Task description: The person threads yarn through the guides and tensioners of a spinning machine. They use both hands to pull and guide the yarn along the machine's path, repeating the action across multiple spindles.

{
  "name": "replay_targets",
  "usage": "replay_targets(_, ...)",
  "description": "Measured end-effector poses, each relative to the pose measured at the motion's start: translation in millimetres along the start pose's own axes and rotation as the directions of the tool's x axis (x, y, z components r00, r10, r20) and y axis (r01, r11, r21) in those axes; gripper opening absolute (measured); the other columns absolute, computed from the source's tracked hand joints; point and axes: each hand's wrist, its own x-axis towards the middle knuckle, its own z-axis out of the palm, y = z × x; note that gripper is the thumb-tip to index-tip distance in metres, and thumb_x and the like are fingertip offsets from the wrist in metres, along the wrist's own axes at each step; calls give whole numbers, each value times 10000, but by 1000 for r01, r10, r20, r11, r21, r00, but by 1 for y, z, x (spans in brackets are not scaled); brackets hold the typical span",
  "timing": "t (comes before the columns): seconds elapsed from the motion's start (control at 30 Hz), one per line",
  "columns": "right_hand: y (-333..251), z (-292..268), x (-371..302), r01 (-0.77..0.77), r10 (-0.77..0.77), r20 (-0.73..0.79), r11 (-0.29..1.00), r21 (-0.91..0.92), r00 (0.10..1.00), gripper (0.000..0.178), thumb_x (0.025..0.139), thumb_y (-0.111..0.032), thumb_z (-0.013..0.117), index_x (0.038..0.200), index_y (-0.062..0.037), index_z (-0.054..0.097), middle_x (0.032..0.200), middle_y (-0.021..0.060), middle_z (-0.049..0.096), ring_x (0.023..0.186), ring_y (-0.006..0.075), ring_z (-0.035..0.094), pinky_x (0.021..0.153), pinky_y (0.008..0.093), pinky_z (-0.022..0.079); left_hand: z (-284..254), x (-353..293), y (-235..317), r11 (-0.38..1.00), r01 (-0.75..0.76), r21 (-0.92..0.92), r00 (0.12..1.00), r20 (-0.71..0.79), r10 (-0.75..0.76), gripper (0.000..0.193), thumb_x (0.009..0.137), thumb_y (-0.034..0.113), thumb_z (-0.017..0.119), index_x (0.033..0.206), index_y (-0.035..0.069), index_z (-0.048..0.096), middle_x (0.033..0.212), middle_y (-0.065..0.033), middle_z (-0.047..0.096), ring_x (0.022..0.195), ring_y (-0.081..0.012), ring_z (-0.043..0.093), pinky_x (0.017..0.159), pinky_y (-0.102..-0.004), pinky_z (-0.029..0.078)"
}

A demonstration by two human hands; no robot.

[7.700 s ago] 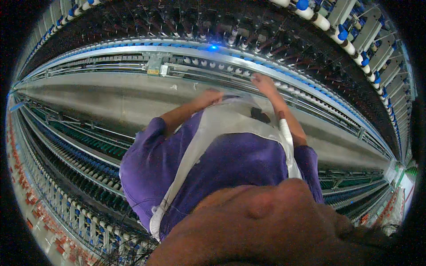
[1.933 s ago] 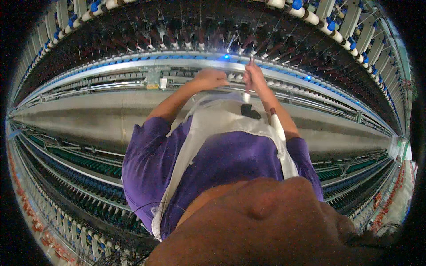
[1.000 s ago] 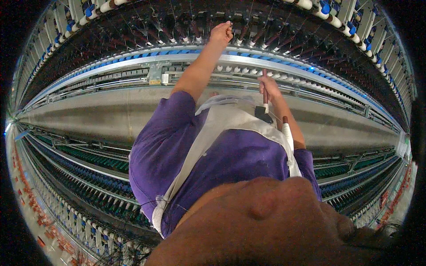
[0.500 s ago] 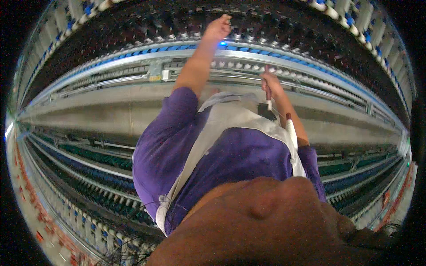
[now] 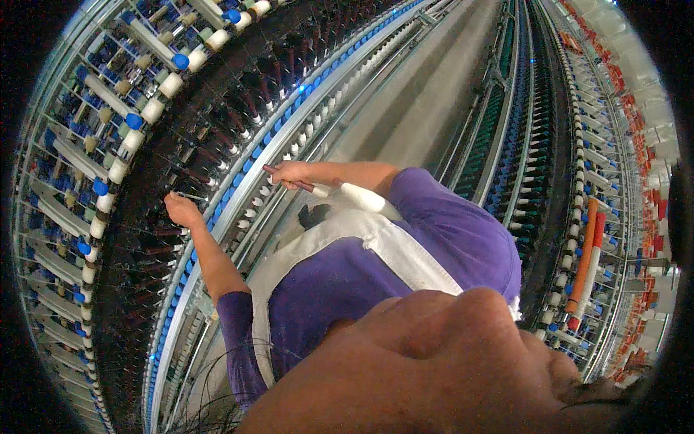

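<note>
My left hand (image 5: 182,210) reaches into the spindle row of a long spinning frame. Its fingers are closed beside a spindle (image 5: 195,197); whatever is between them is too small to make out. Nearer my body, my right hand (image 5: 290,173) grips a slim dark red bobbin (image 5: 303,185) whose lower end is white. Just beyond that end, a fuller white yarn bobbin (image 5: 363,197) lies against my white apron (image 5: 318,241). A small black thing (image 5: 312,215) sits at the apron's edge.
Dark red bobbins (image 5: 249,108) stand along the machine behind a blue strip (image 5: 271,135) and a metal rail (image 5: 242,173). White rollers (image 5: 152,110) line its upper side. Another frame (image 5: 531,145) runs behind me, with orange tubes (image 5: 584,253) near it. A grey floor aisle (image 5: 426,94) lies between.
The view has turned, so the machine now runs diagonally on the left. My left hand is still at the spindle row, and my right hand still holds the dark red bobbin.
</note>
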Motion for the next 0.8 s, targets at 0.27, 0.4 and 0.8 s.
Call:
replay_targets(0.27,-7,-21,-1,-22,14,-38,971,-238,999,356,902,-366,557,1171,-141,618,734,12,520,555,133,471,437,309,389,-25,14,-4,909,-313,276,930,284,234,177,889,182,561,949,71,685,978,-157,689,883,-327,678,733,-432,549)
replay_targets(0.4,-26,-24,-3,141,-149,58,983,113,987,258,893,-233,608,1102,-83,591,596,-31,435,443,85,392,395,251,322,-36,27,14,953,-210,217,941,310,137,205,829,183,567,813,31,703,876,-191,706,808,-368,695,713,-482,558)
replay_targets(0.8,-47,-19,2,29,-38,141,998,64,989,137,899,-192,633,880,-79,556,575,-21,460,439,94,423,398,244,362,-49,26,12,993,-89,77,977,203,72,236,866,276,566,889,73,684,869,-175,694,811,-370,671,715,-502,542)
